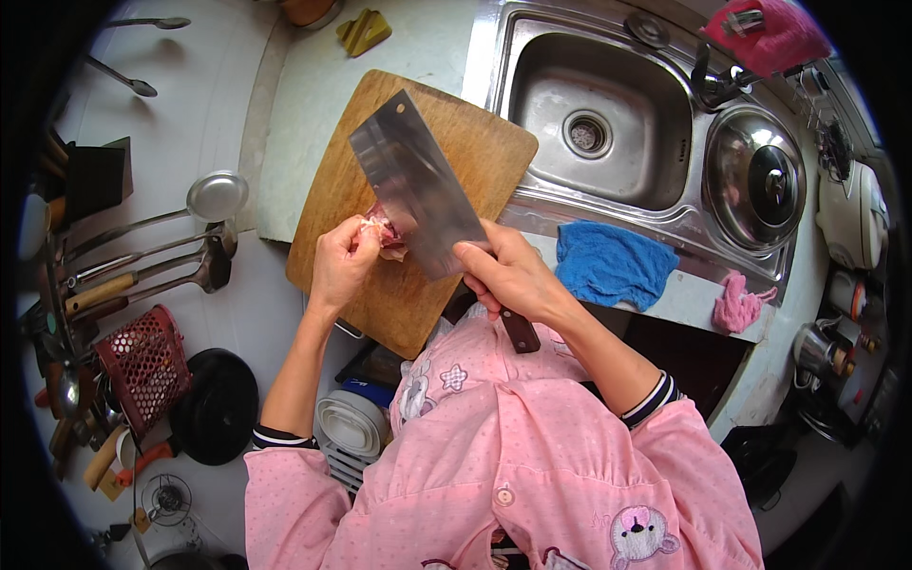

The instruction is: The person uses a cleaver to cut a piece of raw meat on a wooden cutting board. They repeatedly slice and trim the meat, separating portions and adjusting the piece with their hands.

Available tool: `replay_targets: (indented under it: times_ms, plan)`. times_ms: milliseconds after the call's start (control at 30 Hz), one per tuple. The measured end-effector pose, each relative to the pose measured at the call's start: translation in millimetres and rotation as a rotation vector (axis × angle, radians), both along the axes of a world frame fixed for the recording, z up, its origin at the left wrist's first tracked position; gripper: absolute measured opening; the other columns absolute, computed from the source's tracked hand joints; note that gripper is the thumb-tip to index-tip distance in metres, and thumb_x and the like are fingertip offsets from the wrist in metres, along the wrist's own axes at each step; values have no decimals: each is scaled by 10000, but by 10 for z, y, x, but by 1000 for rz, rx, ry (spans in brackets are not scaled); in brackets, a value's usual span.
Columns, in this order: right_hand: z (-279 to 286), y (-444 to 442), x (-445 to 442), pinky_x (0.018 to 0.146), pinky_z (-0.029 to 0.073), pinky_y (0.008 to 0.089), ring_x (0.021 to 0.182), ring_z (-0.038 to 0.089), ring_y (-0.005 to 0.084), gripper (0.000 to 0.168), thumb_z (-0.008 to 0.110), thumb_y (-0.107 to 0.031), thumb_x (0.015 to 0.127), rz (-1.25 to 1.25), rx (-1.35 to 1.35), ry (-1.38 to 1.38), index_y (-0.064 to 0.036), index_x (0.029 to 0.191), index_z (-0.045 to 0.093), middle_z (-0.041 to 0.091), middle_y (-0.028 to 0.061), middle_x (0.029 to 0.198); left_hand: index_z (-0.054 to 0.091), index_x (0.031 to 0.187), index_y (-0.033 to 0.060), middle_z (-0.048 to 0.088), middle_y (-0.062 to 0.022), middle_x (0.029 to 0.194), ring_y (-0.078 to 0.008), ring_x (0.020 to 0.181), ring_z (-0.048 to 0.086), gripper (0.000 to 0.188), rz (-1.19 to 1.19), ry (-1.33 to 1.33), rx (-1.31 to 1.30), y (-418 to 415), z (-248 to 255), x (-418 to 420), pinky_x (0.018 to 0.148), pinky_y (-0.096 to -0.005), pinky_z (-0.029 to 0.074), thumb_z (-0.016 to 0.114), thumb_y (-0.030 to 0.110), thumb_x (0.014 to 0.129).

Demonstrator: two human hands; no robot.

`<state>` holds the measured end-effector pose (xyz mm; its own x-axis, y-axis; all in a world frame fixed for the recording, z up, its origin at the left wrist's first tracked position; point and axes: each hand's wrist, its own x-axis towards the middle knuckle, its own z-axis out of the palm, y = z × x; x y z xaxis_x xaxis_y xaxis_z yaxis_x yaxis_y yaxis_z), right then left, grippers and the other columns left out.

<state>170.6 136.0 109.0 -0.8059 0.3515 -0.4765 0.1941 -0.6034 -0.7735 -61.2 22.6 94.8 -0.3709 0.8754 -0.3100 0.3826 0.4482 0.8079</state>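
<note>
My right hand (509, 271) grips a broad steel cleaver (420, 185) by its dark wooden handle, thumb pressed near the heel of the blade. The blade slants up and left over a wooden cutting board (470, 135). In my left hand (345, 260), fingers curled tight, is a piece of raw meat (388, 239) with pale fat or skin. The blade hides part of this meat, and I cannot tell whether its edge touches it. Beneath the meat lies the board, set at an angle on the counter (434, 43).
Right of the board is a steel sink (598, 121), with a domed pot lid (755, 178) beside it. A blue cloth (614, 263) and a pink cloth (741, 303) lie along the counter's front. A yellow-green object (363, 32) stands behind the board. Ladles (217, 196) and spatulas hang at left.
</note>
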Motion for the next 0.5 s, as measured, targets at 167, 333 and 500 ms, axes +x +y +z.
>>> replay_targets:
  times_ms: [167,333,500]
  plan:
    - [-28,-7,-20,381,425,284,426,451,106,242,437,-160,981,26,41,-17,17,1134,496,465,22,631,657,846,-47,713,-75,790,-146,743,709,195,9,-28,-12,49,88,55,683,-263,546,548,90,931]
    - [-22,-20,-12,380,426,285,428,456,105,212,441,-167,983,-1,15,-14,12,1085,491,463,21,627,656,839,-45,713,-77,780,-134,723,698,193,-13,12,42,14,-41,-16,666,-261,539,552,92,924]
    - [-47,-21,-24,380,429,284,435,465,105,190,448,-179,986,-5,-9,1,4,1026,478,461,18,623,655,836,-41,712,-84,769,-127,721,690,183,-22,55,0,39,39,20,656,-263,532,560,97,909]
